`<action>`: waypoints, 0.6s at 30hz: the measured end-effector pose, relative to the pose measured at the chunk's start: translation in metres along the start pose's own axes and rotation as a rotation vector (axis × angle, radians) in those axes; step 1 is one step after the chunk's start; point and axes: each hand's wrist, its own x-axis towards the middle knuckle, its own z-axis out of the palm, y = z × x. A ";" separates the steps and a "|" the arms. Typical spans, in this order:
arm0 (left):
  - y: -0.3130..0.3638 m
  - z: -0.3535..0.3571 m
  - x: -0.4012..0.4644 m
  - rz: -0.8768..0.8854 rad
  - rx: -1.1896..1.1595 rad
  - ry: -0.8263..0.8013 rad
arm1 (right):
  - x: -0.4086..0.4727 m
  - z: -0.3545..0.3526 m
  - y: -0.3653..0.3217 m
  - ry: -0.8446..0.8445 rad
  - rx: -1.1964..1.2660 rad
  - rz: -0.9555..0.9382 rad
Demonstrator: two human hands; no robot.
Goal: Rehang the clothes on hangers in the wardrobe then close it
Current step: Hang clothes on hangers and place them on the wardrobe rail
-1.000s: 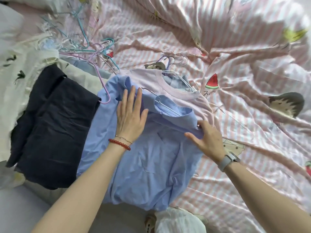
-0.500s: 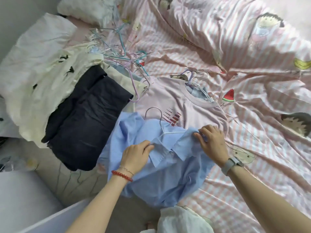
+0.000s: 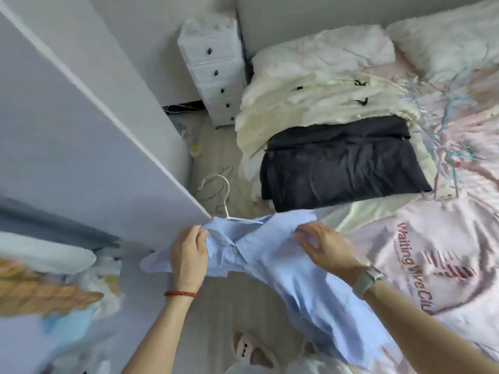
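Both hands are lifting the blue shirt (image 3: 272,255) off the bed (image 3: 459,184) toward the open wardrobe door (image 3: 89,147) — left hand (image 3: 189,255) pinching the collar side, right hand (image 3: 324,247) gripping the shoulder cloth. The hanger (image 3: 224,201), thin white wire with a round hook, is sitting inside the neck. Thin, crumpled cotton, trailing limp. Not yet hung. Still waiting on the bed — a dark folded garment (image 3: 340,163), a cream one (image 3: 310,101), a pink printed tee (image 3: 432,252). Closing the door looks a long way off.
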 end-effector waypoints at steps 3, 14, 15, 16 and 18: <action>-0.060 -0.054 -0.002 -0.132 -0.023 0.254 | 0.036 0.025 -0.065 -0.111 -0.042 -0.218; -0.219 -0.211 -0.063 -0.446 -0.064 0.814 | 0.084 0.136 -0.310 -0.036 -0.047 -0.975; -0.227 -0.226 -0.067 -0.431 -0.048 0.862 | 0.086 0.144 -0.325 0.025 -0.034 -1.011; -0.235 -0.242 -0.070 -0.412 -0.022 0.908 | 0.088 0.153 -0.339 0.069 -0.025 -1.052; -0.250 -0.269 -0.075 -0.393 0.051 0.941 | 0.094 0.168 -0.365 0.074 -0.043 -1.162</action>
